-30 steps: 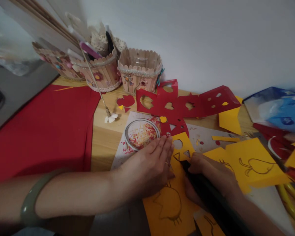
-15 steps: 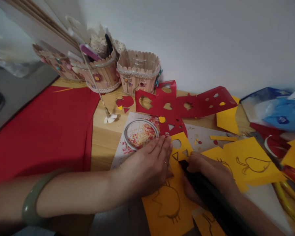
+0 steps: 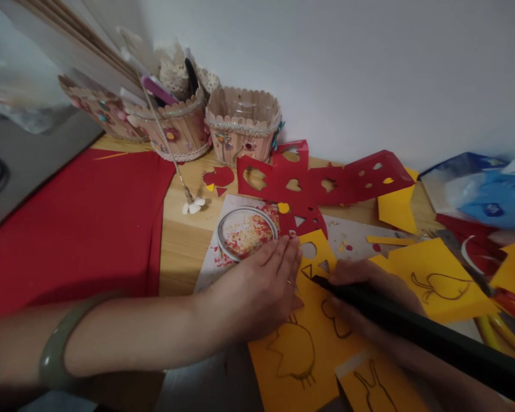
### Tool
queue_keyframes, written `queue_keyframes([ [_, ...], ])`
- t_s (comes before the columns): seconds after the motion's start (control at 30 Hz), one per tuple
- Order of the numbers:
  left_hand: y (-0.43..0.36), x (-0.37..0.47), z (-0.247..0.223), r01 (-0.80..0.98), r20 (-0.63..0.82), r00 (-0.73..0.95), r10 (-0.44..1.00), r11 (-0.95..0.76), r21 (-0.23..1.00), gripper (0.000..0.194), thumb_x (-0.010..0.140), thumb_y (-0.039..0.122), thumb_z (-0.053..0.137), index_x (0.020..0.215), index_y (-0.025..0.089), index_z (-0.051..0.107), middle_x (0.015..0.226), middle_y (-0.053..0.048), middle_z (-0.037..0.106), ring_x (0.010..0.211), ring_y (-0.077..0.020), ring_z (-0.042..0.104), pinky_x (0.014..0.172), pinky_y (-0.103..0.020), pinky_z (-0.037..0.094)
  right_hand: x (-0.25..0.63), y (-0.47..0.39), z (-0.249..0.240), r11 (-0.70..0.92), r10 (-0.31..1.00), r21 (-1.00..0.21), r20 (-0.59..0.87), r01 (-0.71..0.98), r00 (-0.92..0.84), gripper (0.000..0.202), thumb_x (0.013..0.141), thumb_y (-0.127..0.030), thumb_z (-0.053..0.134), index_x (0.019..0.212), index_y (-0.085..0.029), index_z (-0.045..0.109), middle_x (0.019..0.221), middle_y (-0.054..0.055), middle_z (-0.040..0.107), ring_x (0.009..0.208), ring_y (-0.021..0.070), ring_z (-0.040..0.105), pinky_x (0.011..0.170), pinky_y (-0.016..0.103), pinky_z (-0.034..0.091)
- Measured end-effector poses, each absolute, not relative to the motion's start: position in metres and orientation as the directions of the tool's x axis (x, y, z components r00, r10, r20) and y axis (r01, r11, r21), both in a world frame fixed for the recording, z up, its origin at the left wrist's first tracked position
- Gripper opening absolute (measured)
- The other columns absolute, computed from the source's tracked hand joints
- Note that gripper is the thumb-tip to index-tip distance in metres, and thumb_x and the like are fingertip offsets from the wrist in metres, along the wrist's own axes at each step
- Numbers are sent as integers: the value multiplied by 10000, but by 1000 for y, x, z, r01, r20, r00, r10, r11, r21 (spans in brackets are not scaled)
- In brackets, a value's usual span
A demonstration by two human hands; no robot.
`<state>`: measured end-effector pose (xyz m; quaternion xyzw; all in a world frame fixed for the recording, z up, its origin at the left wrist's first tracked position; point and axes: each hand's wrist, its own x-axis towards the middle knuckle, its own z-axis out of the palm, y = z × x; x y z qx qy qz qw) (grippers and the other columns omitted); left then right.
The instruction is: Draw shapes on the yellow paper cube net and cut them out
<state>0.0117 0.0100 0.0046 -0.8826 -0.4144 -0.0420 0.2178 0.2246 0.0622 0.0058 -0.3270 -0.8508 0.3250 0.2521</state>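
My left hand lies flat on the left edge of a yellow sheet, fingers together and stretched out. Cut and drawn shapes show on this sheet: a round hole, small triangles and a pencilled outline. My right hand grips a long dark pen-shaped tool, whose tip touches the sheet at a drawn triangle. Right of the sheet is another yellow piece with a drawn shape. Beyond my hands lies a red cut-out sheet with several holes.
A round clear lid with red and yellow scraps sits left of the sheet. Red paper covers the left side. Decorated stick baskets stand by the wall. A blue plastic packet and yellow handles are at the right.
The tool in my right hand has swung so that its rear end points further right and lies lower. My right hand has turned with it, uncovering a drawn rounded shape. My left hand stays put.
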Motion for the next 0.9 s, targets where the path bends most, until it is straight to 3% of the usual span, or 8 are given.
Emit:
queue_keyframes([
  [0.33, 9, 11, 6, 734, 229, 663, 713, -561, -383, 487, 1009, 355, 336, 1238, 22, 608, 1291, -189, 570, 1185, -266, 579, 994, -341, 446, 217, 57, 8, 542, 762, -701, 177, 464, -623, 134, 815, -159, 570, 861, -285, 556, 642, -45, 645, 505, 139, 614, 469, 239, 484],
  [0.47, 9, 11, 6, 733, 231, 664, 711, -559, -388, 486, 1016, 314, 292, 1233, 20, 613, 1283, -187, 578, 1182, -265, 582, 989, -342, 447, 218, 59, 8, 585, 716, -688, 189, 430, -672, 132, 828, -169, 565, 883, -285, 537, 618, -30, 644, 508, 166, 629, 451, 270, 490],
  [0.67, 9, 10, 6, 726, 214, 672, 709, -572, -382, 491, 1011, 336, 316, 1247, 10, 598, 1295, -197, 564, 1192, -271, 573, 998, -344, 444, 220, 69, 8, 682, 572, -665, 224, 306, -789, 226, 792, -77, 521, 885, -279, 481, 640, -43, 599, 475, 136, 569, 443, 260, 458],
  [0.9, 8, 9, 5, 735, 210, 666, 716, -583, -345, 510, 1012, 365, 348, 1262, -18, 575, 1308, -221, 544, 1201, -292, 564, 1002, -360, 433, 219, 75, 9, 701, 510, -673, 239, 238, -826, 248, 779, -60, 524, 860, -280, 442, 639, -59, 545, 505, 117, 532, 463, 229, 422],
])
